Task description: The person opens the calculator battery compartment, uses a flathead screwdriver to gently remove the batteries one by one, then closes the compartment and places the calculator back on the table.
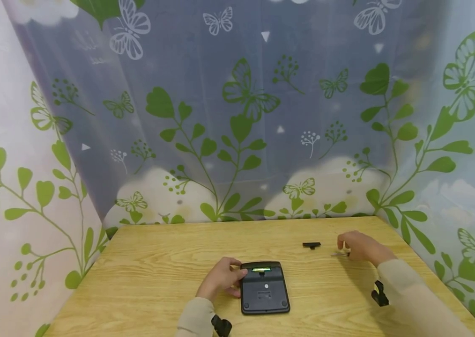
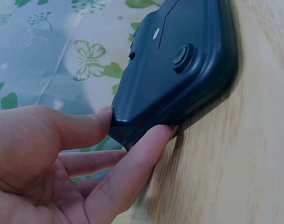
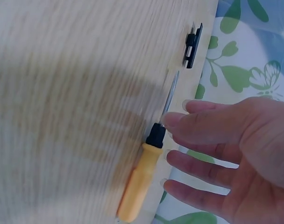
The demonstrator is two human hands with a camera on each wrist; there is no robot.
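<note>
A black desk calculator point(image 1: 264, 297) lies face down on the table, its battery slot uncovered with a green battery point(image 1: 261, 269) inside. My left hand point(image 1: 222, 277) grips its upper left corner; in the left wrist view the thumb is on the back and fingers point(image 2: 137, 172) are against the side edge. Over to the right, my right hand point(image 1: 357, 245) hovers by a screwdriver point(image 3: 141, 179) with a yellow handle, black collar and thin metal shaft. Its fingers are loosely bent, with the tips close beside the shaft and handle. A small black battery cover point(image 1: 311, 245) lies beyond the screwdriver's tip.
The wood-grain table point(image 1: 157, 262) ends at a back edge against a hanging cloth point(image 1: 204, 154) printed with leaves and butterflies. More printed cloth hangs on the left and right sides. Black camera mounts point(image 1: 380, 294) are worn at both wrists.
</note>
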